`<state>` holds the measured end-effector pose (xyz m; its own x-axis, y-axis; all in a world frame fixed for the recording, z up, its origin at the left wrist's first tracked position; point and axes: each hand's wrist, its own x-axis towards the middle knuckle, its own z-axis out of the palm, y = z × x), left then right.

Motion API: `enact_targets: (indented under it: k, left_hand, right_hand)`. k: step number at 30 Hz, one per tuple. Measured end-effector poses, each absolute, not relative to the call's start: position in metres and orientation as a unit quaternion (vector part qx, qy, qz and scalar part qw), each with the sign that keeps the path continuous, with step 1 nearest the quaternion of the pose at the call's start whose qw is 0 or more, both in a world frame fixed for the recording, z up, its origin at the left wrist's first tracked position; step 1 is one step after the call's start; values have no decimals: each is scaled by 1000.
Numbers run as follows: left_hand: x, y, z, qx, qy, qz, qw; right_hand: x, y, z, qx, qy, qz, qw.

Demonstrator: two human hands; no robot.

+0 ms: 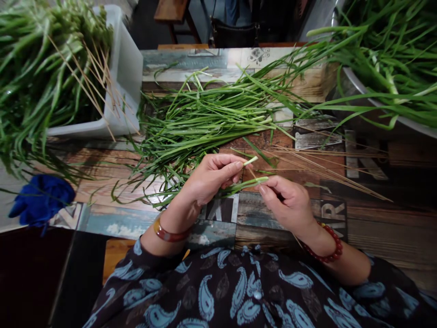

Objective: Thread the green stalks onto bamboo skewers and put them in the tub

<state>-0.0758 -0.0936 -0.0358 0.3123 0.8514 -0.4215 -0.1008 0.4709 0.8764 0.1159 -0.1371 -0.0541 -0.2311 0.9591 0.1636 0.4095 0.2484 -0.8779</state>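
Note:
My left hand (218,175) is closed, pinching a garlic chive (251,161) whose pale cut end sticks out past the fingertips. Lower down, my right hand (288,205) closes around a thin bamboo skewer (252,172); its tip points up toward the left hand. A second chive stalk (244,186) crosses the skewer at the right fingertips, its leaves trailing left under my left hand. Whether the skewer pierces it, I cannot tell. Just beyond both hands lies a loose heap of garlic chives (208,120), pale ends mostly to the right.
Loose bamboo skewers (327,171) lie right of my hands on the patchwork-patterned table (273,225). A white plastic bin (128,68) at the left holds skewered chives (64,59). At the right stands a metal basin (358,84) of chives. A blue cloth (43,200) lies at the left edge.

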Motion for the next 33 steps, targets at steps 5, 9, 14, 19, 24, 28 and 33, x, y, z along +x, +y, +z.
enact_targets:
  k: [5, 9, 14, 19, 24, 28, 33]
  left_hand:
    - [-76, -93, -36, 384, 474, 338, 717]
    - [-76, -94, -38, 389, 482, 335, 710]
    - [-75, -94, -39, 400, 497, 330, 695]
    - [-76, -95, -40, 427, 490, 340, 680]
    - [-78, -96, -41, 448, 486, 343, 668]
    - [-77, -96, -40, 468, 484, 330, 662]
    - [-76, -95, -34, 564, 474, 331, 590]
  right_hand:
    - [116, -137, -54, -492, -694, 365, 379]
    - [115, -137, -54, -497, -691, 364, 377]
    - [115, -138, -56, -498, -685, 375, 377]
    - [114, -139, -56, -504, -676, 390, 369]
    - [113, -139, -56, -503, -676, 390, 371]
    - [112, -137, -57, -499, -672, 396, 377]
    - [114, -133, -58, -488, -661, 426, 378]
